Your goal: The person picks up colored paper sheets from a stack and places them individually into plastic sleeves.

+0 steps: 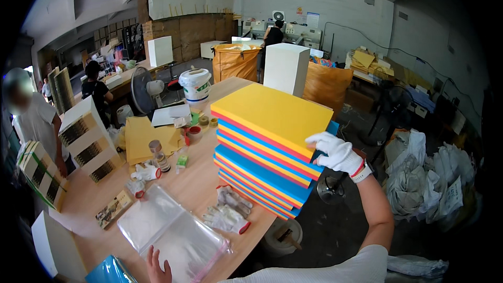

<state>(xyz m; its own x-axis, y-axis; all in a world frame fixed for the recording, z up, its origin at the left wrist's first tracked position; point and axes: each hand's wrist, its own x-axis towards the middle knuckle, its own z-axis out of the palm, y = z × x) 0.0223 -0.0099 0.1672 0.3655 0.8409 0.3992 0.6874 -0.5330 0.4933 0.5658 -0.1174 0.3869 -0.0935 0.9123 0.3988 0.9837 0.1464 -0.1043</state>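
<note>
A tall stack of yellow, red and blue sheets (272, 118) stands on the table, its layers slightly uneven. My right hand (339, 154), in a white knitted glove, is at the stack's right corner. Its fingers are bent over the top edge and the thumb is lower against the side. Bare, with fingers spread, my left hand (158, 268) shows at the lower edge, partly cut off. It is over or beside clear plastic bags (175, 236) lying flat. Used work gloves (228, 212) lie between the bags and the stack.
The wooden table (99, 225) also bears a small box (113, 209), a glass jar (159, 155), tape rolls (203, 120), a white bucket (195, 85) and white block stacks (286, 69). A fan (145, 90) stands behind. White sacks (427, 173) lie right. Other people work nearby.
</note>
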